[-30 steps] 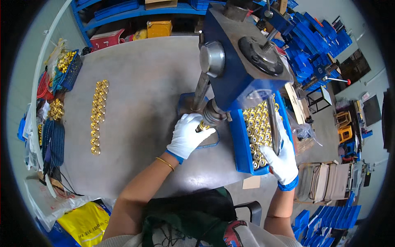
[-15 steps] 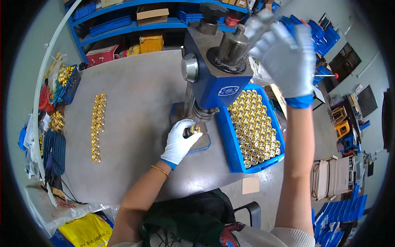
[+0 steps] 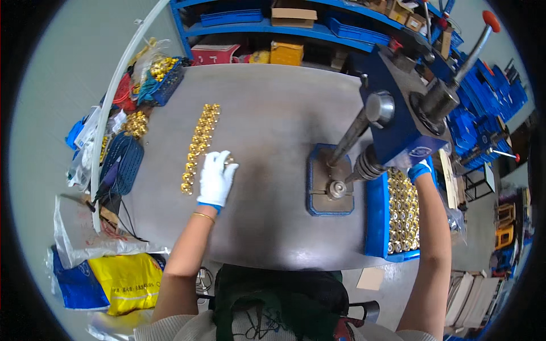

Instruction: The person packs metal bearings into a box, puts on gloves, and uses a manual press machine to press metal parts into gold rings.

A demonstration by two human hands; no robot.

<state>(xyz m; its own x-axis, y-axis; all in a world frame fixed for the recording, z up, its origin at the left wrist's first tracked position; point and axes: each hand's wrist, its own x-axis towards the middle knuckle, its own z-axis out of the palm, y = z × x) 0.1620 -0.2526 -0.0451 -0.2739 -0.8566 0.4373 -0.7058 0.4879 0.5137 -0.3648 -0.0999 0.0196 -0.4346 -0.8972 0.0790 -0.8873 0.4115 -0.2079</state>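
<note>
My left hand [image 3: 215, 176], in a white glove with a blue cuff, is over the table just right of a row of gold-coloured metal fittings [image 3: 199, 145]. It grips one gold fitting [image 3: 230, 160] between thumb and fingers, largely covered by the glove. My right hand [image 3: 419, 170] reaches behind the blue head of a bench press [image 3: 406, 122], over a blue bin [image 3: 376, 227] of upright gold fittings [image 3: 401, 213]. Only its cuff and a bit of glove show; its fingers are hidden. On the press base [image 3: 318, 199] stands a round metal holder [image 3: 336, 190].
The press lever [image 3: 475, 48], with its red knob, sticks up at the far right. At the table's left edge are a blue basket [image 3: 166, 85] of gold parts and a dark blue basket [image 3: 124, 165]. Behind the table stands a blue shelf [image 3: 250, 27]; yellow bags [image 3: 125, 281] lie lower left.
My left hand has gone from the press base leftward to the row, carrying a fitting. My right hand has come down from the lever area to the bin. The view has turned left.
</note>
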